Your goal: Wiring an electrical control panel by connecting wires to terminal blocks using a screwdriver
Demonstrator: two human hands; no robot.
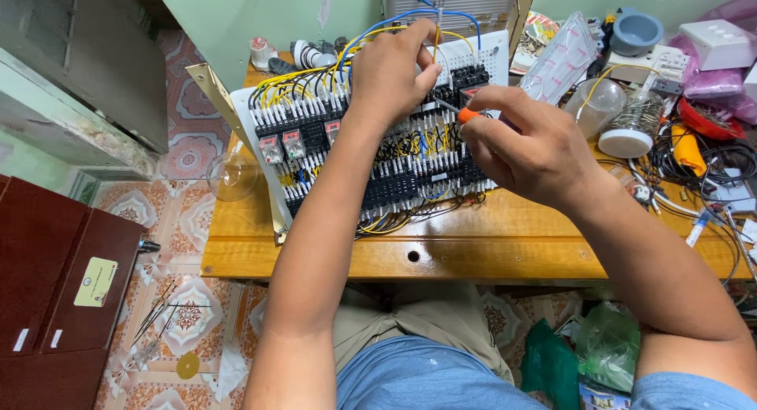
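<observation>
On the wooden counter (pixel 489 240), a white control panel (pixel 315 142) packed with relays and wiring is lying tilted. The left hand (pixel 390 71) is curling over its upper part, fingers pinching a thin wire (pixel 436 43). Just beside it, the right hand (pixel 528 146) is closing around an orange-handled screwdriver (pixel 465 115), its tip touching the terminal blocks (pixel 469 77).

Upper middle of the frame: left hand (pixel 392 69) pinching a white wire (pixel 438 33) above a white control panel (pixel 378 134) packed with black terminal blocks and yellow, blue and black wiring. Just right of it, right hand (pixel 530 146) gripping an orange-handled screwdriver (pixel 461 114), tip aimed at the terminals. Panel lying tilted on a wooden table (pixel 489 240). Upper right: glass jar (pixel 635 122), grey bowl (pixel 635 30), tangled cables.
</observation>
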